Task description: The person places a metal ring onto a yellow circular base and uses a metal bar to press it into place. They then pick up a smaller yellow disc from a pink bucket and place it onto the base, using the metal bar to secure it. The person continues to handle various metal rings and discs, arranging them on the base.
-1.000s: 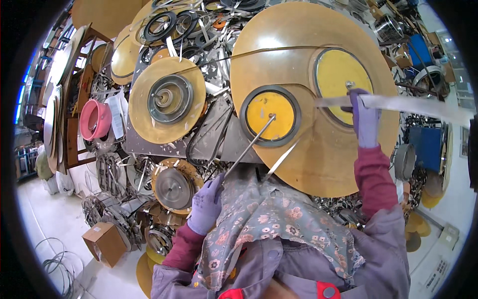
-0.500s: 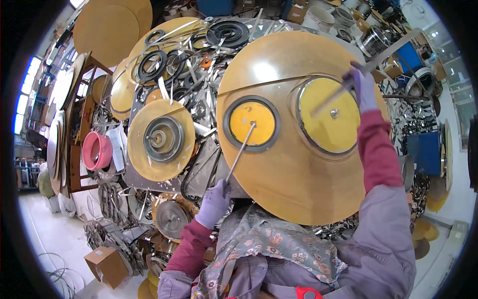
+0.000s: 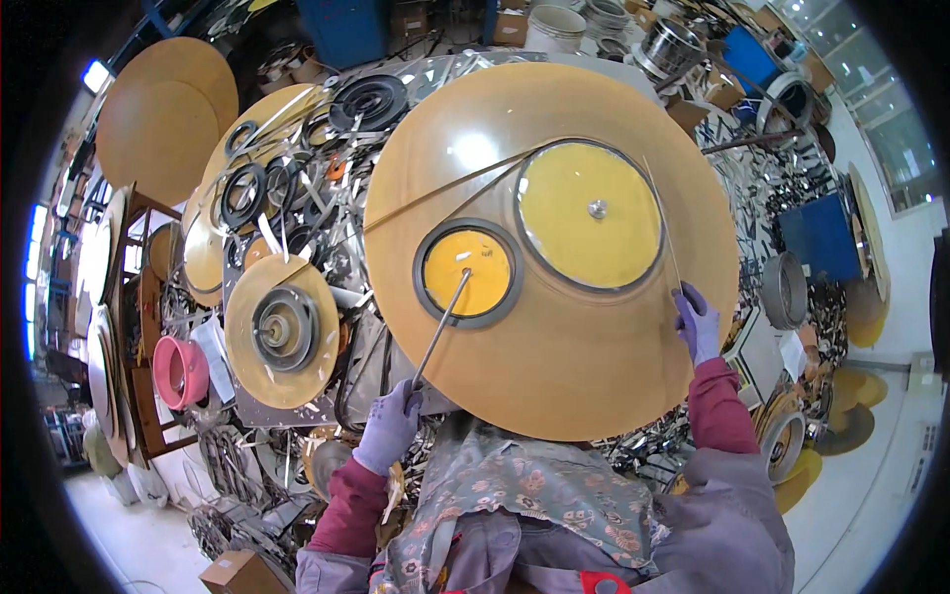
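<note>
My left hand (image 3: 389, 430), in a pale purple glove, is closed around the lower end of a thin metal rod (image 3: 441, 329). The rod's upper end meets the middle of a small orange disc (image 3: 450, 255) with a dark grey ring around it. My right hand (image 3: 699, 325), gloved alike, pinches a thin strip (image 3: 669, 230) seen almost edge-on beside the larger yellow disc (image 3: 564, 228). That disc has a metal knob (image 3: 597, 209) at its centre. Both discs lie on a large round tan board (image 3: 564, 366). A narrow band (image 3: 445, 191) crosses the board to the yellow disc.
Left of the board stands a smaller tan disc (image 3: 242, 371) carrying stacked metal rings. Dark rings (image 3: 368, 102) and loose strips pile up behind it. A pink basin (image 3: 181, 372) is at far left, a blue bin (image 3: 821, 238) at right. Metal scrap surrounds the board.
My right hand has come down from the upper right of the board, bringing the strip from sticking out over the edge to alongside the yellow disc. My left hand keeps its grip. The view has shifted.
</note>
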A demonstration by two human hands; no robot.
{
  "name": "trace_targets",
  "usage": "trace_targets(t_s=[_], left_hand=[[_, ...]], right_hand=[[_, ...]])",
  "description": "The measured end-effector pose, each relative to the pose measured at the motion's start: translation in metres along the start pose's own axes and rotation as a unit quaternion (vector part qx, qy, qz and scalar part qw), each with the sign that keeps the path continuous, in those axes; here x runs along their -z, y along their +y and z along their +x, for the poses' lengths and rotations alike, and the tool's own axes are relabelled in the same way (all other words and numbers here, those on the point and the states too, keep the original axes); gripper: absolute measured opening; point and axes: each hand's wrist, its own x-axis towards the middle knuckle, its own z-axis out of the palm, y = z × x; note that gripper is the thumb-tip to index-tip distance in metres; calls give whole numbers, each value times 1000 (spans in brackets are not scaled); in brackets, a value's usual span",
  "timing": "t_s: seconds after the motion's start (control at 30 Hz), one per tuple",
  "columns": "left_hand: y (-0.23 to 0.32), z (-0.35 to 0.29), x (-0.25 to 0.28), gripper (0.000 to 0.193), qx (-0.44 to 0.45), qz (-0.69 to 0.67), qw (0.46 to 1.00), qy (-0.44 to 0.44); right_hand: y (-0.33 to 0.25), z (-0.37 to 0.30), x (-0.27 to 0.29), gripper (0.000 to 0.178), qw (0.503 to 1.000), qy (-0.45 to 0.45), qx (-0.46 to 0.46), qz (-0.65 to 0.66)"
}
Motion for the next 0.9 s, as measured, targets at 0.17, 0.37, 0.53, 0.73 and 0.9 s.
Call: trace_targets(t_s=[0.17, 0.37, 0.53, 0.73, 0.9], left_hand=[[14, 17, 0, 22, 34, 0, 999, -26], [19, 29, 8, 20, 81, -10, 996, -36], [9, 33, 5, 21, 70, -16, 997, -36], [9, 28, 10, 21, 85, -10, 995, -52], [3, 23, 10, 23, 65, 19, 997, -49]], right_hand=[[31, 25, 30, 43, 998, 6, -37, 49], [56, 14, 35, 34, 993, -39, -102, 55], [40, -6, -10, 31, 976, 57, 133, -162], [31, 30, -42, 39, 881, 71, 223, -412], [29, 46, -45, 42, 866, 63, 246, -430]])
